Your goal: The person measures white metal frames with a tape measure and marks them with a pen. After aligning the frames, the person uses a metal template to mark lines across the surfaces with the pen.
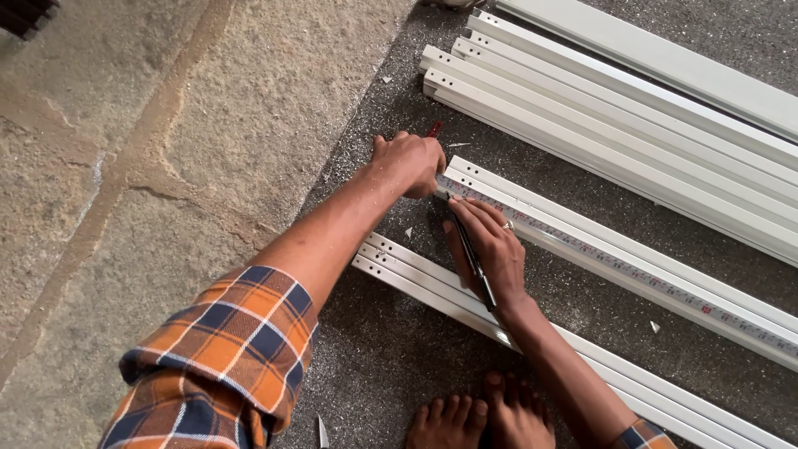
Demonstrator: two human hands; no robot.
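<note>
White plastic channel strips lie on a grey speckled floor, and a metal measuring tape runs along the top of the middle strip. The left hand is curled closed, pressing the tape's end down at the strip's near end, with something red poking out past its knuckles. The right hand pinches a dark pen, tip touching the tape just beside the left hand. More white strips lie well apart above; bare toes show below.
</note>
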